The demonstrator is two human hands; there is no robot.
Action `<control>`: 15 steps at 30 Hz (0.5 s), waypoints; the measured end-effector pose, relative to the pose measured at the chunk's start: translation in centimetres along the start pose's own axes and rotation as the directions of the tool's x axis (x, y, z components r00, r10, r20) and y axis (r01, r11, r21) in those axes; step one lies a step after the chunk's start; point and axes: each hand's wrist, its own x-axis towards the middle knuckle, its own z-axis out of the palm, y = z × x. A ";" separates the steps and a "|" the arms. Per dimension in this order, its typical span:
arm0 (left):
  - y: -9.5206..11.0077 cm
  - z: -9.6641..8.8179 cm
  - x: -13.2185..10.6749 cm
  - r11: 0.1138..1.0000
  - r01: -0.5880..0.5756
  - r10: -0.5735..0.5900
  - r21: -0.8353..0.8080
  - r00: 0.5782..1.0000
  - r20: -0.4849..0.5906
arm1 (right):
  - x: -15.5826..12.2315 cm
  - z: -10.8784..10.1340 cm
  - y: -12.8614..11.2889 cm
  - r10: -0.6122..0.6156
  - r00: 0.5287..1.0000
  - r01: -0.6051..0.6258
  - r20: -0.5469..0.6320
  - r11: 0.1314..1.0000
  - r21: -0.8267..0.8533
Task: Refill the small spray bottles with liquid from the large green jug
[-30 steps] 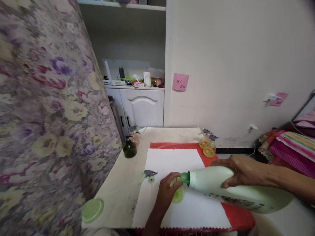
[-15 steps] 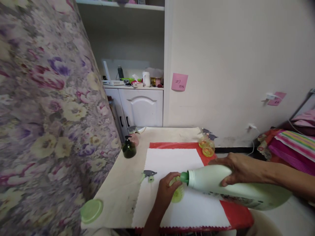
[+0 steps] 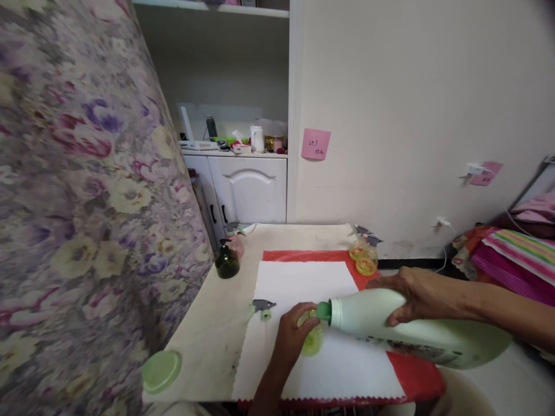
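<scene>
My left hand (image 3: 291,332) is closed around the neck of a small clear spray bottle (image 3: 312,342) with yellowish-green liquid in it, standing on a white sheet (image 3: 347,370). In my right hand (image 3: 411,294) is a large pale green detergent jug (image 3: 451,341), tipped nearly level. Its dark green spout (image 3: 324,311) meets the mouth of the small bottle; the stream itself is too small to make out. A grey and green spray trigger head (image 3: 262,308) lies on the sheet's left edge. Near the table's front left corner rests a green round cap (image 3: 161,371).
A dark green pump bottle (image 3: 227,261) stands at the table's left edge, with a pink spray bottle (image 3: 236,244) behind it. Two yellow spray bottles (image 3: 366,263) stand at the back right. Red cloth (image 3: 418,375) lies under the sheet. A floral curtain (image 3: 95,202) hangs at left.
Almost nothing differs. Both hands hold the jug and the small bottle in the same place; the whole view has shifted very slightly.
</scene>
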 end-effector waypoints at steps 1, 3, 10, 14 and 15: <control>0.0 0.0 0.0 1.000 0.003 -0.003 0.003 1.000 -0.002 | 0.0 0.0 0.0 -0.001 1.000 0.001 0.001 1.000 0.000; 0.0 0.0 0.1 1.000 0.009 -0.009 0.008 1.000 -0.006 | 0.0 -0.1 0.0 -0.004 1.000 0.004 0.004 1.000 -0.001; 0.3 0.1 0.2 1.000 0.008 -0.007 0.012 1.000 -0.009 | 0.0 -0.1 0.2 -0.015 1.000 0.015 0.002 1.000 -0.003; 0.2 0.1 0.2 1.000 0.008 -0.008 0.008 1.000 -0.008 | 0.0 0.0 0.6 -0.018 1.000 0.018 0.003 1.000 -0.008; 0.2 0.1 0.2 1.000 0.007 -0.007 0.007 1.000 -0.010 | 0.1 0.1 0.6 -0.014 1.000 0.014 -0.002 1.000 -0.014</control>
